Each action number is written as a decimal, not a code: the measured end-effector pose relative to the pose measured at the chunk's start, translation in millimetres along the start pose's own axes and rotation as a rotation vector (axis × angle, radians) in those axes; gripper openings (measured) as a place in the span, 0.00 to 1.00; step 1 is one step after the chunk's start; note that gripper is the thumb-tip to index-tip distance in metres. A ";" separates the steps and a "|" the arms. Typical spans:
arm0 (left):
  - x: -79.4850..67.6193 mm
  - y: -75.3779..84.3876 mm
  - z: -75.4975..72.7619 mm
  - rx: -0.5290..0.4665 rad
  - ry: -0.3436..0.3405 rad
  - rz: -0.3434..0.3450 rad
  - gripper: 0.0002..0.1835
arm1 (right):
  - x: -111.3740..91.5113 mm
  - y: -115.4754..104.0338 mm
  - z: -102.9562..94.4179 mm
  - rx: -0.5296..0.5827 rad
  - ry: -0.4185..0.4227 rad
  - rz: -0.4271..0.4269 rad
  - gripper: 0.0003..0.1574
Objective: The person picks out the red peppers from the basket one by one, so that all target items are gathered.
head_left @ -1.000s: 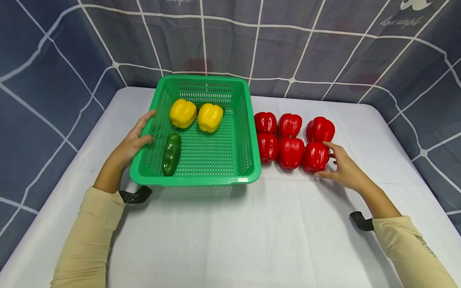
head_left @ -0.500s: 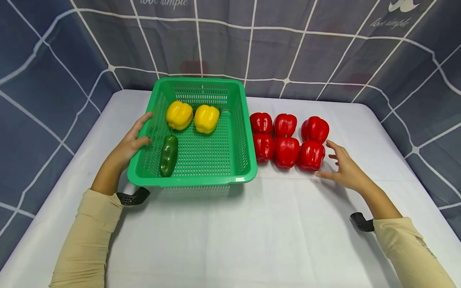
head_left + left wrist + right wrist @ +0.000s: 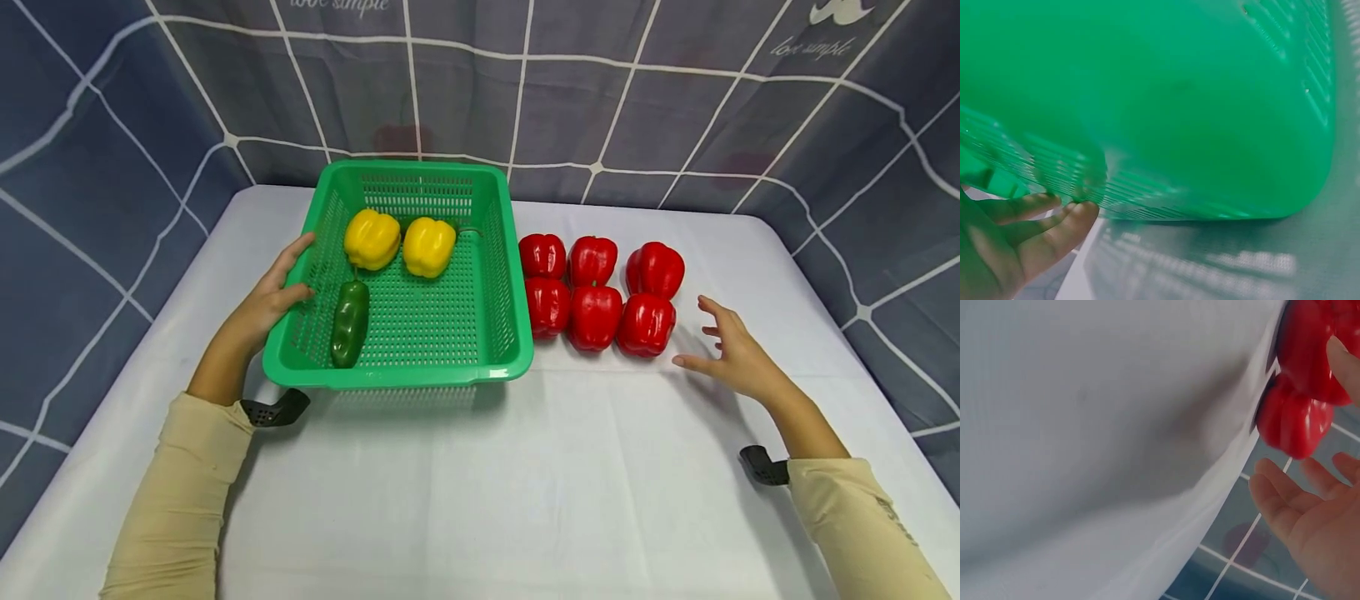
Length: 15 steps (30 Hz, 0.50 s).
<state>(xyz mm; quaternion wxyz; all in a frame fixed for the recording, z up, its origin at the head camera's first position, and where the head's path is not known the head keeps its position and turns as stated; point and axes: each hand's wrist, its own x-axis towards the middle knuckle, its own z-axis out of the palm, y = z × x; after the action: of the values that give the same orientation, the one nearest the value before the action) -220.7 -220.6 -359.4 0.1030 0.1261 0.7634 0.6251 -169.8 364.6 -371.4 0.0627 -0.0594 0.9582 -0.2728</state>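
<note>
My left hand (image 3: 266, 304) holds the left side of a green plastic basket (image 3: 405, 379), with the thumb over the rim. In the left wrist view the fingers (image 3: 1060, 240) press against the slotted outer wall of that basket (image 3: 1210, 125). Inside lie two yellow bell peppers (image 3: 372, 240) (image 3: 429, 248) and a long dark green pepper (image 3: 349, 325). My right hand (image 3: 731, 350) is spread, holding nothing, a short gap to the right of the nearest red bell pepper (image 3: 647, 325). Several red bell peppers stand in two rows beside the basket, including one (image 3: 656, 270) at the back right.
A white cloth (image 3: 480, 492) covers the table. Dark grey-blue fabric with white grid lines (image 3: 465, 92) hangs behind and at both sides. The red peppers' left column (image 3: 547, 308) sits close against the basket's right side.
My right hand has drawn away to the right from the front right red bell pepper, which it was touching. My left hand stays on the basket. The view has shifted slightly.
</note>
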 end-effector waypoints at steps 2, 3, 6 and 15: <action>-0.2 0.7 -1.1 0.002 0.003 0.000 0.41 | 2.1 2.4 -2.8 0.000 0.008 0.000 0.63; -0.8 1.0 -1.9 0.005 0.006 -0.004 0.41 | 3.6 3.4 -4.7 0.002 0.012 0.001 0.63; -2.7 1.9 -4.7 0.044 0.015 -0.019 0.40 | 8.6 6.7 -12.2 0.010 0.024 0.021 0.62; 1.7 19.1 -19.9 0.425 -0.073 -0.038 0.37 | 31.0 2.4 -61.1 0.005 0.172 0.039 0.56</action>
<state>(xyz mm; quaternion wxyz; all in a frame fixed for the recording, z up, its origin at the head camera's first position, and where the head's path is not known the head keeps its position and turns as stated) -227.4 -235.0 -336.7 0.1135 0.1533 0.8759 0.4431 -209.9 393.6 -323.9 -0.0145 -0.0166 0.9603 -0.2781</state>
